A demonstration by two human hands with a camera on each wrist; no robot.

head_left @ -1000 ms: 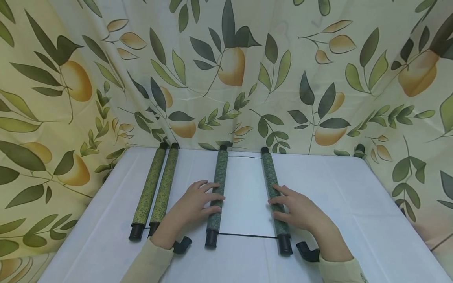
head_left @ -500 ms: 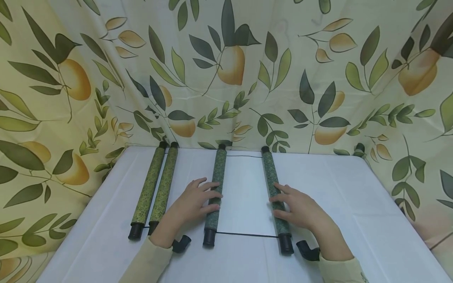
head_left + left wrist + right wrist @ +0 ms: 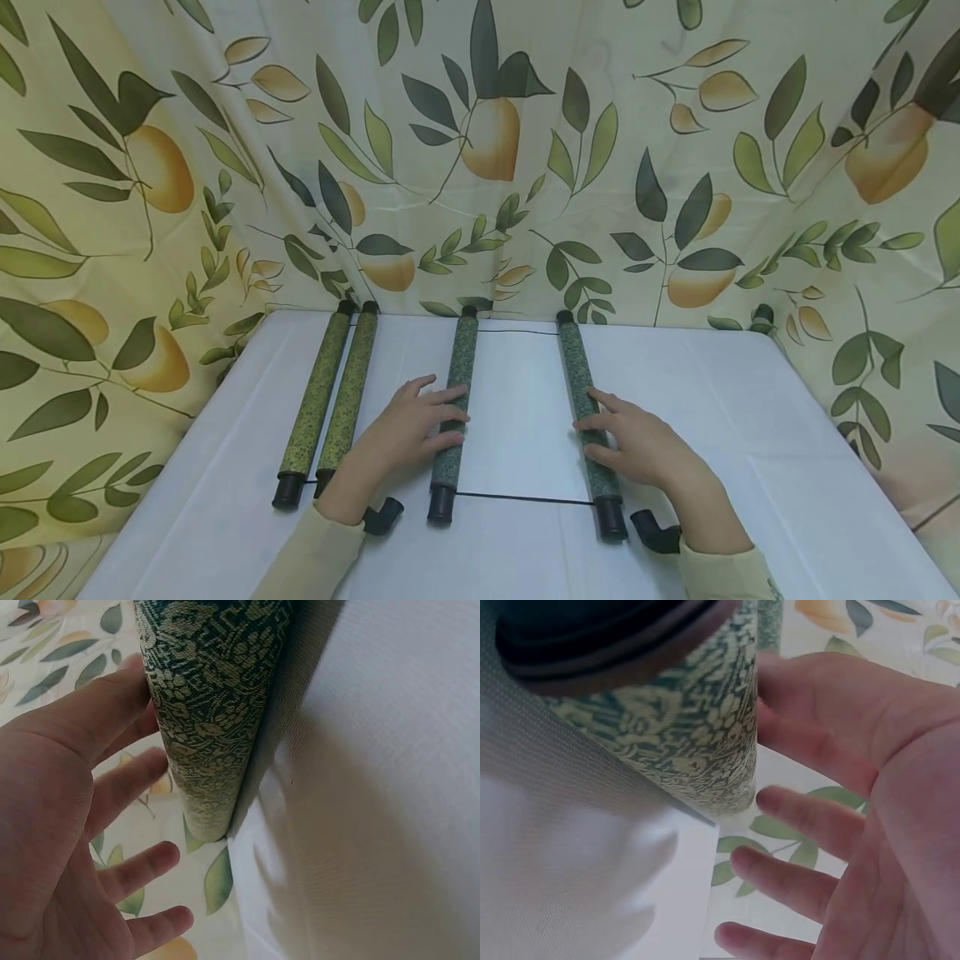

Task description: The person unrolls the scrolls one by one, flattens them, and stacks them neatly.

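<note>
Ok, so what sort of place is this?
Probably an indoor tabletop work spot screened off by fabric, though what lies beyond is hidden. Signs: a white-covered table, leaf-and-fruit-print cloth hanging behind and beside it, and patterned rolls laid out on top.

A small fabric-walled nook, though whether in a home or a studio cannot be told. A cream curtain (image 3: pixel 442 200) printed with green leaves and orange fruit hangs beyond the left hand (image 3: pixel 411 423) and the right hand (image 3: pixel 637 442), and to either side of them, closing in 3 sides. Beneath the 2 hands spreads a broad, white, cloth-covered bench (image 3: pixel 750 467) with rounded far corners.
</note>
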